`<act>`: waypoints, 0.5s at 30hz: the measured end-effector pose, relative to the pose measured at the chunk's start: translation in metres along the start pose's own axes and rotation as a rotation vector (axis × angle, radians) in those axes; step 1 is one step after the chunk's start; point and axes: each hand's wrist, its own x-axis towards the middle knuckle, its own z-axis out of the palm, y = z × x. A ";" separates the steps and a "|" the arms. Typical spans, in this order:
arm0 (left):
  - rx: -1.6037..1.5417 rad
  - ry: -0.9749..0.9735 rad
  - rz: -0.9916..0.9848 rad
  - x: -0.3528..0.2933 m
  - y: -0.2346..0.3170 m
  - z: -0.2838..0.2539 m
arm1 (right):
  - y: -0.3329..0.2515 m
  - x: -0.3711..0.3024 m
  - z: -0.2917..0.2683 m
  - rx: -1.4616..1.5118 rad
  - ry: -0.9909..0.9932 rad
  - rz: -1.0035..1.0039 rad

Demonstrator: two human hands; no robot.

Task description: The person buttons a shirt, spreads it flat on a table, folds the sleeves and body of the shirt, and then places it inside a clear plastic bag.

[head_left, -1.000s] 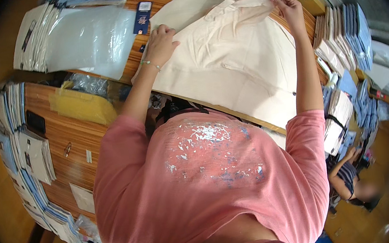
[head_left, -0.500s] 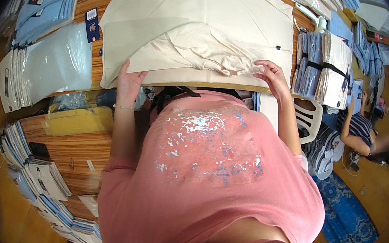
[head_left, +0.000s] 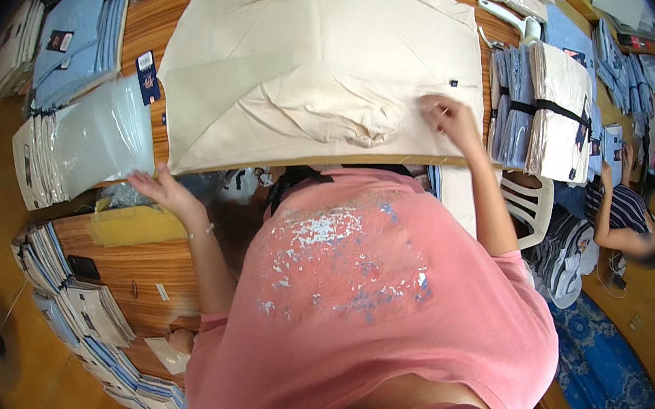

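Observation:
A cream cloth garment [head_left: 378, 18] lies spread over the wooden table in front of me, with a bunched, wrinkled fold [head_left: 324, 111] across its near middle. A small dark tag [head_left: 453, 83] sits on its right part. My left hand [head_left: 167, 195] is off the cloth, just beside its near left corner, fingers spread and holding nothing. Over the near right part of the garment is my right hand [head_left: 452, 122], its fingers bent and blurred by motion; whether it pinches any cloth does not show.
Bagged garments [head_left: 82, 140] and blue folded shirts [head_left: 82, 38] are stacked left. A dark blue hang tag [head_left: 148, 78] lies beside the cloth. At right are strapped garment bundles [head_left: 557, 111] and a white-handled tool [head_left: 513, 18]. A person [head_left: 622, 209] sits far right, by a white chair [head_left: 528, 204].
My left hand has let go of the cloth's near edge and moved left and down. My right hand has shifted slightly. The near edge now lies flatter, and the view has shifted slightly.

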 end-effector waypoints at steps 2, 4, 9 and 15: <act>0.095 -0.221 0.265 0.024 0.013 0.054 | 0.006 0.047 -0.031 -0.168 0.206 -0.163; 0.107 -0.436 0.472 0.054 0.018 0.134 | -0.002 0.100 -0.050 -0.373 0.457 -0.304; 0.573 -0.377 0.637 0.123 -0.035 0.290 | -0.005 0.188 -0.047 -1.024 0.671 -0.256; 0.662 -0.610 0.457 0.152 -0.044 0.300 | -0.027 0.165 -0.094 -0.830 0.561 -0.124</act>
